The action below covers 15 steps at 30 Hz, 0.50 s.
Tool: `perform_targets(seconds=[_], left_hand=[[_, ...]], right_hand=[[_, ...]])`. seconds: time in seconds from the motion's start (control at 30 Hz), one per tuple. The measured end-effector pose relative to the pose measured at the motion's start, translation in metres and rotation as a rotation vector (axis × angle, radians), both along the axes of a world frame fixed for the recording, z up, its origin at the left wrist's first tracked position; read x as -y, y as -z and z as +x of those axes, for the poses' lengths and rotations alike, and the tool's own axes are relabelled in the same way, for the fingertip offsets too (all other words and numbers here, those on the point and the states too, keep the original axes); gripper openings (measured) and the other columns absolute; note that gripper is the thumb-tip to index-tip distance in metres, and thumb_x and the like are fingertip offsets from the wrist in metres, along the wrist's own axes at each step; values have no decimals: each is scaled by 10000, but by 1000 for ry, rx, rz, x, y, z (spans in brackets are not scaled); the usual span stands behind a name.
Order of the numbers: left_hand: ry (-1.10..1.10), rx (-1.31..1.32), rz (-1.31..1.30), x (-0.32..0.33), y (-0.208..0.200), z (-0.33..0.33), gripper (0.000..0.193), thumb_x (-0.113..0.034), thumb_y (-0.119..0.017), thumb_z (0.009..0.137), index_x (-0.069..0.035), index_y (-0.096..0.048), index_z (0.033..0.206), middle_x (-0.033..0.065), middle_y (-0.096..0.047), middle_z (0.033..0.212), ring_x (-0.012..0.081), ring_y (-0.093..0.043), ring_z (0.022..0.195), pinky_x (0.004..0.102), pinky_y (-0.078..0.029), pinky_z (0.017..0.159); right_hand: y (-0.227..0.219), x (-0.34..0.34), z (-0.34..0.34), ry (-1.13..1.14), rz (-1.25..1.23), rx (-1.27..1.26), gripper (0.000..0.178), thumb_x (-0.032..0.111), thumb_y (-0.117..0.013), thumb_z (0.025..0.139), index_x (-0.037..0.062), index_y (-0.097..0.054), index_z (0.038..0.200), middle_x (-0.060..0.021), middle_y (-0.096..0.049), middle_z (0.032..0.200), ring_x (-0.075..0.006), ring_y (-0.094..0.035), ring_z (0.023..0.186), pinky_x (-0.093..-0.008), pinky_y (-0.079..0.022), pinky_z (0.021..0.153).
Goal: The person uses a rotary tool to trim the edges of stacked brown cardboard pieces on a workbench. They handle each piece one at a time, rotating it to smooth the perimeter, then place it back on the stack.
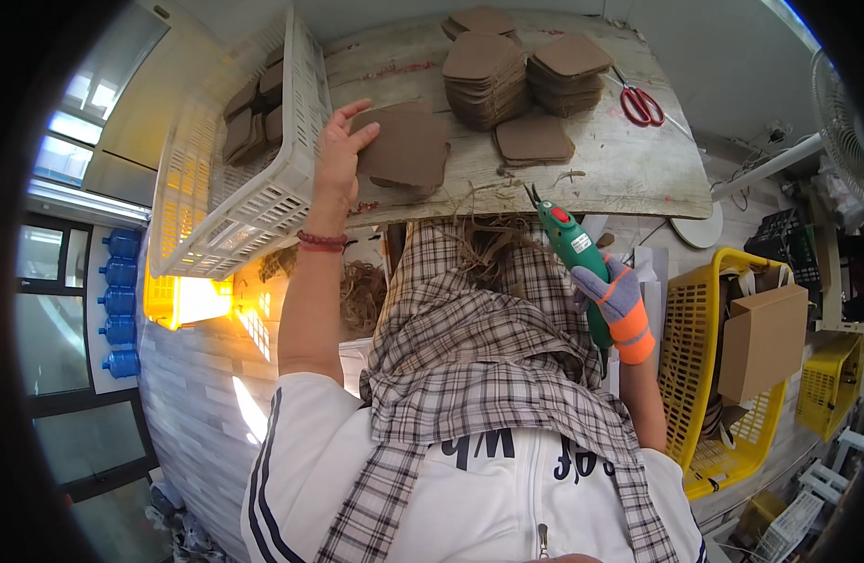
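Note:
At the table's left side, my bare left hand [338, 155] has its fingers spread at the edge of some brown pads [406, 150], flat and square with rounded corners. The thumb reaches over the pads' left edge; I see no firm grip on them. My right hand [615, 305], in a grey and orange glove, is wrapped round green electric scissors [571, 238] with a red button. Their narrow blades point up toward the table's front edge. Further back stand a tall stack of brown pads [485, 80] and a second stack [570, 75]. A low stack [533, 141] lies nearer.
A white crate [305, 122] holding brown pads stands left of the wooden table [638, 174]. Red-handled scissors [641, 107] lie at its right. Brown trimmings [488, 246] hang over my checked apron [451, 328]. On the right is a yellow basket [687, 366] with a cardboard box [765, 340].

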<state>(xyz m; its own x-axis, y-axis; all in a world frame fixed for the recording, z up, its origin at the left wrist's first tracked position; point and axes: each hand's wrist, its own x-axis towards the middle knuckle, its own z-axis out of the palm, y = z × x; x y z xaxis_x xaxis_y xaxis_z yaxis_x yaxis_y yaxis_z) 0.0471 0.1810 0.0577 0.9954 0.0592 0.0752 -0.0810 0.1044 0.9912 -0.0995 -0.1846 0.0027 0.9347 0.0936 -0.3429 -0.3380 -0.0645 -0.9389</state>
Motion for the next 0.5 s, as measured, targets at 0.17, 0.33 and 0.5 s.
perform_targets(seconds=[0.17,0.33,0.5], left_hand=[[-373,201,628,-36,32,56,395,11,-596,813,-36,-528,1199,137,-522,1213,275,-481,1126,399,-393,958],[-372,745,1230,62,8,20,383,8,-579,765,-37,-552,1145,135,-538,1140,328,-466,1097,435,-366,951],[59,638,1198,138,91,47,343,-66,-598,791,-31,-581,1132,127,-579,1147,304,-498,1091,422,-388,928]], right_hand=[[7,2,-2,3,21,5,345,261,-727,808,-3,-597,990,-30,-620,686,-76,-563,542,-222,-445,494],[23,16,-10,83,25,-44,353,272,-729,805,-2,-579,971,-36,-617,673,-85,-558,518,-222,-434,481],[28,16,-11,103,47,-38,353,275,-733,803,4,-580,969,-34,-612,666,-83,-555,518,-223,-431,480]])
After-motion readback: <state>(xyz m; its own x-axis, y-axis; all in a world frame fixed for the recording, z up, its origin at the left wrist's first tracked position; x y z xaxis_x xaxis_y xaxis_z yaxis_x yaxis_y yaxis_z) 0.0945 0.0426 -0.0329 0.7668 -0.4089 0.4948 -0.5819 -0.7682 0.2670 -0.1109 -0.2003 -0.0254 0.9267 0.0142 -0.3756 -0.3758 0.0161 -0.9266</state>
